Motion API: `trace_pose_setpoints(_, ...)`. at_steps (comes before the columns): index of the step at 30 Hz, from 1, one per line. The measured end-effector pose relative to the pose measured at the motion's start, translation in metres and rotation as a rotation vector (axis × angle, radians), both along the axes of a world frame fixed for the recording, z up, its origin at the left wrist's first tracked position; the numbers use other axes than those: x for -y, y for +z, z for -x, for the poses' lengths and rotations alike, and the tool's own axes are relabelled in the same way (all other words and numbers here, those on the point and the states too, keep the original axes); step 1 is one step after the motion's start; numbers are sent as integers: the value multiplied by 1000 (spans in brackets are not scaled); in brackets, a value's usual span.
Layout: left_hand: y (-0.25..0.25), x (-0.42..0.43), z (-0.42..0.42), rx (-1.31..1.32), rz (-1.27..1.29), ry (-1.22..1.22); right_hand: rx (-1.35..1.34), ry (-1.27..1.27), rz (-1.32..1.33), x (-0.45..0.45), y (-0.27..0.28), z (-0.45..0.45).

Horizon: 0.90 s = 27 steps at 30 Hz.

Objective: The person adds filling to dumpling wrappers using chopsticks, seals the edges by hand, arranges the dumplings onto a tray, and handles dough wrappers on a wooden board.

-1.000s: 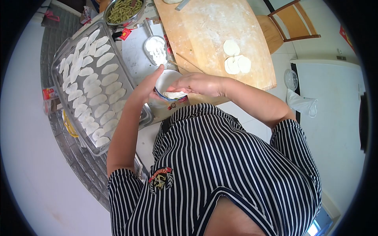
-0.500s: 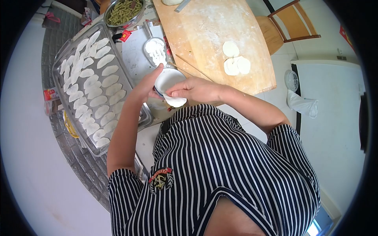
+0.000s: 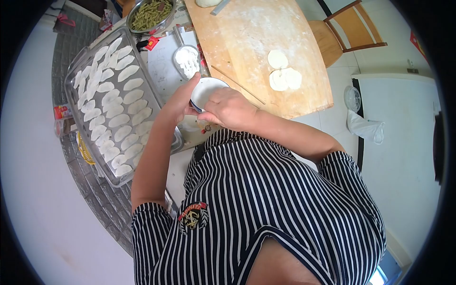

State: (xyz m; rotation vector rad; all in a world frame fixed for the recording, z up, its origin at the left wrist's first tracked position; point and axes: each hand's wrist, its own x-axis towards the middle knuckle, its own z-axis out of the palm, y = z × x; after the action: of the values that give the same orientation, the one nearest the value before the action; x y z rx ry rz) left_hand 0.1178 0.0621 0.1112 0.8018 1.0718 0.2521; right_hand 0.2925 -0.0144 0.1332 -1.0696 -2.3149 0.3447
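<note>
Shirt badge, red banner: "FASHIO", ending unclear; red packet print unreadable.

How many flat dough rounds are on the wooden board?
4 visible: a lone round farther out, then an overlapping group nearer the person: left one, middle one, right one. More may be hidden underneath.

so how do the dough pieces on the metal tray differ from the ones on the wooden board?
Shape: the tray pieces are mostly long, narrow ovals; the board pieces look round.
Count: tray pieces nearly fill the tray; board pieces number only a few.
Layout: tray pieces lie in rough rows, crowded at the far left; board pieces form one small overlapping cluster.
Shared: both pale and lying flat.
</note>
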Motion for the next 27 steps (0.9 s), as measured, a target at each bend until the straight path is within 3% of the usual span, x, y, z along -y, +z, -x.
trace_pose_setpoints(8,-16,8,-5,45,66,10,6,29,-247,0,-3,-3)
trace_pose_setpoints(11,-21,10,-7,179,119,60,-59,4,-308,-2,0,-6)
trace_pose_setpoints(16,-14,15,-8,369,224,86,-90,-34,-245,-4,3,-10)
trace_pose_setpoints(20,12,22,-5,356,246,74,-275,-109,-116,-4,4,-9)
trace_pose_setpoints(22,30,28,-10,222,127,212,-226,-75,-142,-4,23,-9)
trace_pose_setpoints(24,29,30,-10,263,120,239,-178,-41,-166,-3,26,-11)
trace_pose_setpoints(26,26,32,-9,305,110,267,-434,-83,-82,-4,17,-13)
trace_pose_setpoints(27,24,32,-6,345,104,235,-434,-82,-82,-3,17,-12)
